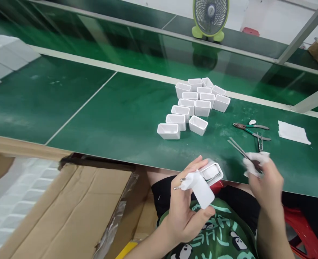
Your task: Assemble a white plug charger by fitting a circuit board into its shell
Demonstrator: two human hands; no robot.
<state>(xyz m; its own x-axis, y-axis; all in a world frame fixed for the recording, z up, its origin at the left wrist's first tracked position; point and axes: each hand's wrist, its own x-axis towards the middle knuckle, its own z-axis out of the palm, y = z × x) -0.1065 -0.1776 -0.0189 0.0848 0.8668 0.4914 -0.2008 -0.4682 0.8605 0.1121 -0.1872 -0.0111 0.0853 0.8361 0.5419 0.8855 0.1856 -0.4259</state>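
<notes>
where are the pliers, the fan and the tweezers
pliers (pixel 250 128), head view, on the handles near the pivot
fan (pixel 210 16), head view, middle of the grille
tweezers (pixel 237 146), head view, on the metal prongs

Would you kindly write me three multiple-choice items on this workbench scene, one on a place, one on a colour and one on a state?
1. Where do the pliers lie?
A. on the green bench, right of the white shells
B. in the cardboard box
C. beside the fan

2. What colour is the fan housing?
A. red
B. yellow-green
C. black

3. What is the left hand doing?
A. resting flat on the bench
B. hanging bare
C. gripping a white plug part and an open shell

Answers:
1 A, they lie on the bench right of the cluster of shells.
2 B, its frame and feet are yellow-green.
3 C, the plug part, pins leftward, and a shell sit in its fingers.
</notes>
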